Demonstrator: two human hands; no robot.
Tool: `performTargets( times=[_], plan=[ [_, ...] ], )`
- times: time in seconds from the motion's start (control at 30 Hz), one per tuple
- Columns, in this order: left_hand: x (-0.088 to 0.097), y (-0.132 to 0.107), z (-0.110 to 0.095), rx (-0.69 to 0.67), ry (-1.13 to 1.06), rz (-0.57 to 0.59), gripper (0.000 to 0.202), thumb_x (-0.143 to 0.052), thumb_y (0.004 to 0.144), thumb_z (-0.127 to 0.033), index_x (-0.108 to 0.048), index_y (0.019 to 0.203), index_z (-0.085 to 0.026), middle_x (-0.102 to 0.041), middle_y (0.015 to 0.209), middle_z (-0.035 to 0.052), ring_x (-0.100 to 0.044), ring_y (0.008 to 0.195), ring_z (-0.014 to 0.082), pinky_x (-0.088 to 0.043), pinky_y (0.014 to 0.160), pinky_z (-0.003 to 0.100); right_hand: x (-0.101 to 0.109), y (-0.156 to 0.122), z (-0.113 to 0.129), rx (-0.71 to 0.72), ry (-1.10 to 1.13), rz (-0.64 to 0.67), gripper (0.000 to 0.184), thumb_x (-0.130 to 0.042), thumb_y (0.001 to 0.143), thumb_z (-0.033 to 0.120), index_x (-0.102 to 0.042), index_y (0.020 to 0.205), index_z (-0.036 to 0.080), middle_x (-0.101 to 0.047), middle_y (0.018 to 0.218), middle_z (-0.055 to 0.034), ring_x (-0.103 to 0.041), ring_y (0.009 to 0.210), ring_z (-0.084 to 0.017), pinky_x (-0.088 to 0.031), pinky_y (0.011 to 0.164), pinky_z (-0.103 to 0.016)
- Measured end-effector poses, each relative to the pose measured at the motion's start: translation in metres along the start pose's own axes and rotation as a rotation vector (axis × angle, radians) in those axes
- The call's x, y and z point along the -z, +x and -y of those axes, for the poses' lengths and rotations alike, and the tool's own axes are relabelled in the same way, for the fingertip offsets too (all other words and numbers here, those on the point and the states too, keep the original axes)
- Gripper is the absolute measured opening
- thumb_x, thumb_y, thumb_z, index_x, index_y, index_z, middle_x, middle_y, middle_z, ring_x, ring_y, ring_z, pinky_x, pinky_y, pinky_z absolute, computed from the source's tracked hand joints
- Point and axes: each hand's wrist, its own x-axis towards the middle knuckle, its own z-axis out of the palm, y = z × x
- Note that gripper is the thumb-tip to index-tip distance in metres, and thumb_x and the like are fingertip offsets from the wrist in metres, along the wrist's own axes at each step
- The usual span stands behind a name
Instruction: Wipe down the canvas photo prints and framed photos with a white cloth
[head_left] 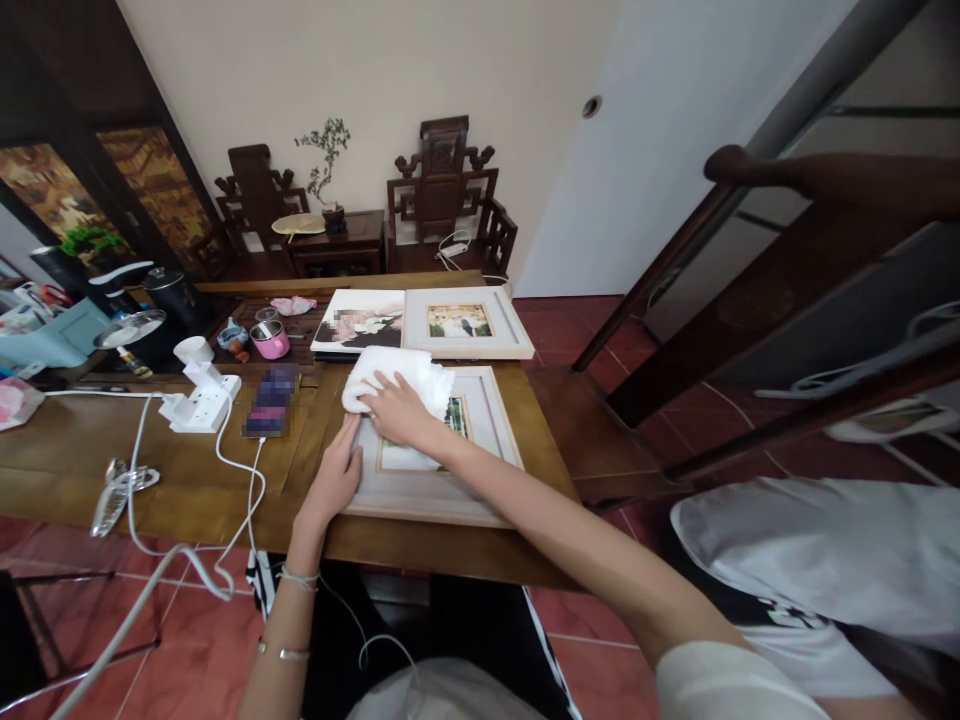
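A framed picture (491,480) with a pale mat lies flat at the table's near right edge. My right hand (403,412) is pressed on a folded white cloth (382,370), fingers spread over its top. The cloth covers the frame's upper left corner and part of the photo. My left hand (337,470) rests along the frame's left edge, fingers stretched out and touching near the cloth, thumb apart. Behind, touching or close to the cloth, lies a second framed picture (517,340) beside a dark-and-white photo panel (360,310).
A white power strip (214,405), a phone (270,400) on a charging cable and a silver clip-like object (120,490) lie to the left. Beyond are a pink cup (270,340) and a black kettle (166,295). A wooden chair (645,300) and another person's leg (810,560) are at right.
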Motion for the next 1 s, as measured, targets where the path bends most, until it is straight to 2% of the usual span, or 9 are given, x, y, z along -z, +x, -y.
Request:
performTargets(
  times=[0.17,0.3,0.5,0.6,0.67,0.7,0.77,0.83,1.0],
  plan=[
    [0.0,-0.001,-0.004,0.007,-0.009,-0.006,0.053,-0.036,0.093,-0.02,-0.033,0.146,-0.017,-0.035,0.152,0.0101,-0.026,0.143,0.0208,-0.02,0.118,0.042,0.009,-0.018,-0.02,-0.063,-0.017,0.038,0.043,-0.044,0.085,0.014,-0.056,0.127,0.013,-0.056,0.133,-0.0177,-0.028,0.139,-0.026,-0.017,0.112,-0.051],
    [0.0,-0.001,-0.004,0.015,-0.013,-0.009,0.054,-0.037,0.092,-0.02,-0.033,0.146,-0.017,-0.033,0.153,0.0101,-0.025,0.143,0.0204,-0.021,0.118,0.042,0.022,-0.043,-0.049,-0.149,-0.022,0.09,0.044,-0.043,0.084,0.012,-0.057,0.126,0.012,-0.055,0.134,-0.0194,-0.035,0.137,-0.027,-0.019,0.111,-0.052],
    [0.001,-0.001,-0.004,0.02,0.0,-0.006,0.054,-0.036,0.092,-0.019,-0.034,0.145,-0.012,-0.034,0.152,0.0129,-0.026,0.143,0.021,-0.02,0.118,0.041,0.052,-0.062,-0.08,-0.234,-0.035,0.089,0.054,-0.04,0.076,-0.003,-0.056,0.126,0.012,-0.059,0.127,-0.0202,-0.044,0.13,-0.034,-0.038,0.099,-0.053],
    [0.001,-0.001,-0.003,0.013,0.0,-0.011,0.053,-0.037,0.092,-0.02,-0.035,0.145,-0.013,-0.034,0.152,0.0121,-0.027,0.142,0.0205,-0.021,0.118,0.041,0.062,-0.05,-0.067,-0.2,-0.068,-0.028,0.065,-0.037,0.071,-0.011,-0.048,0.131,0.012,-0.04,0.146,-0.0187,-0.029,0.139,-0.034,-0.035,0.102,-0.054],
    [0.001,-0.001,-0.003,-0.003,0.004,-0.009,0.053,-0.038,0.092,-0.02,-0.035,0.145,-0.015,-0.034,0.152,0.0114,-0.027,0.142,0.02,-0.021,0.118,0.041,0.06,-0.035,-0.05,-0.118,-0.09,-0.091,0.066,-0.038,0.072,-0.012,-0.047,0.132,0.015,-0.024,0.156,-0.0125,-0.015,0.143,-0.031,-0.024,0.109,-0.056],
    [0.001,-0.001,-0.003,-0.01,0.007,-0.007,0.053,-0.038,0.092,-0.02,-0.035,0.145,-0.014,-0.035,0.152,0.0115,-0.028,0.142,0.02,-0.021,0.118,0.041,0.056,-0.027,-0.04,-0.065,-0.098,-0.104,0.064,-0.039,0.073,-0.012,-0.048,0.13,0.017,-0.021,0.157,-0.0089,-0.011,0.144,-0.029,-0.019,0.112,-0.057],
    [0.001,0.0,-0.002,-0.013,0.009,-0.005,0.052,-0.038,0.092,-0.02,-0.036,0.144,-0.014,-0.035,0.151,0.0119,-0.028,0.142,0.0205,-0.022,0.118,0.041,0.044,-0.012,-0.023,0.033,-0.106,-0.098,0.056,-0.041,0.078,-0.009,-0.054,0.124,0.021,-0.028,0.155,-0.004,-0.013,0.144,-0.025,-0.014,0.114,-0.055],
    [0.0,0.0,-0.001,-0.005,0.009,-0.013,0.052,-0.038,0.092,-0.02,-0.037,0.144,-0.014,-0.036,0.151,0.0117,-0.029,0.142,0.0211,-0.023,0.117,0.042,0.029,-0.001,-0.014,0.09,-0.11,-0.068,0.046,-0.041,0.083,-0.004,-0.059,0.118,0.022,-0.04,0.149,-0.0036,-0.022,0.142,-0.024,-0.016,0.114,-0.053],
    [-0.001,0.0,-0.001,-0.001,0.001,-0.027,0.054,-0.038,0.091,-0.019,-0.036,0.145,-0.013,-0.036,0.151,0.0117,-0.029,0.142,0.0204,-0.023,0.117,0.04,0.009,-0.005,-0.022,0.065,-0.13,0.01,0.045,-0.044,0.081,-0.003,-0.062,0.116,0.02,-0.05,0.141,-0.009,-0.035,0.136,-0.024,-0.026,0.108,-0.051]
  ],
)
